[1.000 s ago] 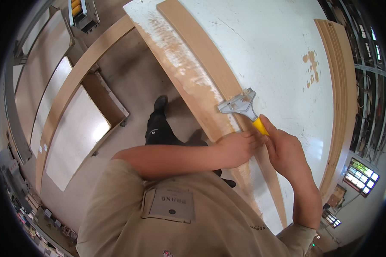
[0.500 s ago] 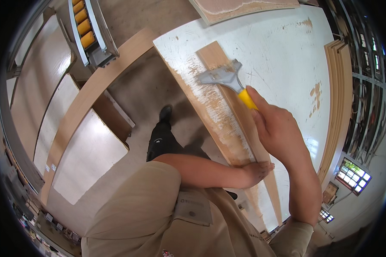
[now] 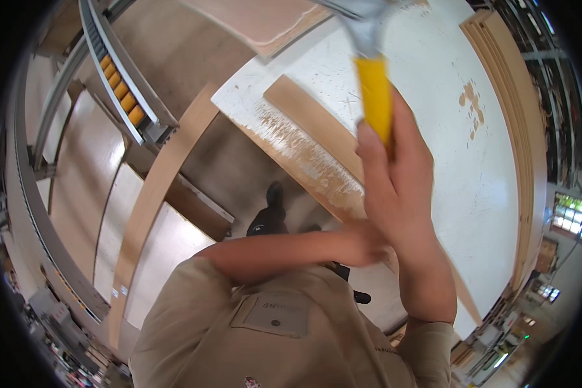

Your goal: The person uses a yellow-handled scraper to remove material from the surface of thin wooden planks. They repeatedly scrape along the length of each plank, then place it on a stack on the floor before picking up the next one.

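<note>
Scraper lifted over the wood strip

The right hand [image 3: 404,194] grips the stiff, light scraper [image 3: 373,84] by its yellow handle; the left hand [image 3: 362,242] presses the thin, bendy wood strip [image 3: 317,126] flat.

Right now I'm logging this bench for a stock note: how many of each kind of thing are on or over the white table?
Yellow-handled scraper, in the right hand: 1
Wooden strip, under the left hand: 1
Stack of strips at the far edge: 1
White table: 1
Total: 4
</note>
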Demonstrator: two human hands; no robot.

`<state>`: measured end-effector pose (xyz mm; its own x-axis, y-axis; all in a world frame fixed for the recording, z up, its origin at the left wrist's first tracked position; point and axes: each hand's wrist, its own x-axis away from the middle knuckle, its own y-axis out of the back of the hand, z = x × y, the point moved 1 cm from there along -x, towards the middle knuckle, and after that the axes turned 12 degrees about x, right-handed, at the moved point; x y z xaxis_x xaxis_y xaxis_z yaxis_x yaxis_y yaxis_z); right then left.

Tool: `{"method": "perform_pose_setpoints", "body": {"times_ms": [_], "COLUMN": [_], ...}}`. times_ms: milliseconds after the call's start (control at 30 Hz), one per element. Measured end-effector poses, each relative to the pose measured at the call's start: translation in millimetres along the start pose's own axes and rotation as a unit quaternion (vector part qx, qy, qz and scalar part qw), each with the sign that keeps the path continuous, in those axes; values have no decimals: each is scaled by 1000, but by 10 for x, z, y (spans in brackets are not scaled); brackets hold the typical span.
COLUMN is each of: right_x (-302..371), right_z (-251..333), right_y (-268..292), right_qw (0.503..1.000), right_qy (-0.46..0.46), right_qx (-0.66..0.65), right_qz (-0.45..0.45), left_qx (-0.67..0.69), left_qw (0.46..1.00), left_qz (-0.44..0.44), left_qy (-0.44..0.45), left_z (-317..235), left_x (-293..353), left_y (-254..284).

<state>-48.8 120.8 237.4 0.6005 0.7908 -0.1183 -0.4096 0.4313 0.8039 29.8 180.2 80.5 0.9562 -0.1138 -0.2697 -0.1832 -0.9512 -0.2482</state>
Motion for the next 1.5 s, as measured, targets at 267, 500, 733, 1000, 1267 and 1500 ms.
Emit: {"method": "perform_pose_setpoints", "body": {"times_ms": [267,500,733,1000,1267,1500], "right_x": [1885,2995,4261,5887,7254,7422], "right_z": [-631,-688,-704,-477,-161,-194], "right_y": [279,508,595,433,-25,-267], "right_qw": [983,991,962,867,469,419], "right_qy": [-130,-107,-204,-381,-616,-604], "right_qx": [-75,9,1,12,-210,-267], "right_qz": [-102,-86,-180,-320,-597,-624], "left_qx": [-84,-200,-265,-6,-79,-281], "left_qw": [897,977,954,948,893,878], "left_qz": [-433,3,130,185,213,292], "left_qy": [34,80,56,260,388,253], "left_z": [-1196,-1699,-1246,-306,1213,2164], "left_x": [661,-370,-325,158,781,453], "left_y": [1197,-142,-1133,-2316,-3210,-3857]}}
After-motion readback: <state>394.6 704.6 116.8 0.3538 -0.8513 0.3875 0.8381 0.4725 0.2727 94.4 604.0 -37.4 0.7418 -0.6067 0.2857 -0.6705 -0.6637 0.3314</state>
